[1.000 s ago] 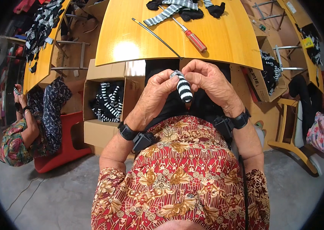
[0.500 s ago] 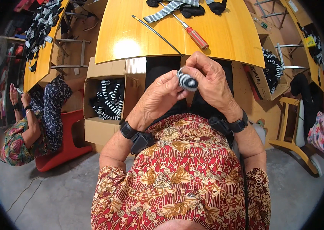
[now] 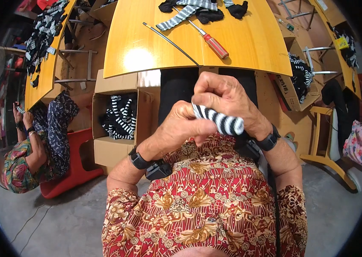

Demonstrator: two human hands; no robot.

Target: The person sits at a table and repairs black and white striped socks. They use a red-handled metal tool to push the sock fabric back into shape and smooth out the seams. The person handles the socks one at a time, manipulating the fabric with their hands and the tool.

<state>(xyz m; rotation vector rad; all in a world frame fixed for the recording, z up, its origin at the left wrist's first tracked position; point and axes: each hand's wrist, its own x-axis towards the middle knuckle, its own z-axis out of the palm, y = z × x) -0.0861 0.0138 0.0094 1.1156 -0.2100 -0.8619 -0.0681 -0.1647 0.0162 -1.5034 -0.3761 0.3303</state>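
Observation:
A small black-and-white striped knit tube [image 3: 220, 120] is held in front of my lap, its rounded end pointing to the right. My left hand [image 3: 185, 124] pinches it from the left, thumb laid along its near side. Curled at its upper edge, my right hand [image 3: 221, 96] grips the fabric near the left end. Where the fingers meet, that end of the knit is hidden. Beyond my hands, on the yellow table [image 3: 123, 38], lie a screwdriver [image 3: 216, 46] with a red handle and a thin dark rod [image 3: 171, 44].
Striped and black knit pieces [image 3: 189, 15] lie at the table's far side. An open carton [image 3: 114, 150] of striped knits stands left of my legs, another carton [image 3: 288, 92] to the right. At the far left a co-worker [image 3: 27, 150] sits on a red chair [image 3: 76, 158].
The knit tube was bunched with its round end facing me; now it stretches out lengthwise to the right. Both hands have come down, closer to my body.

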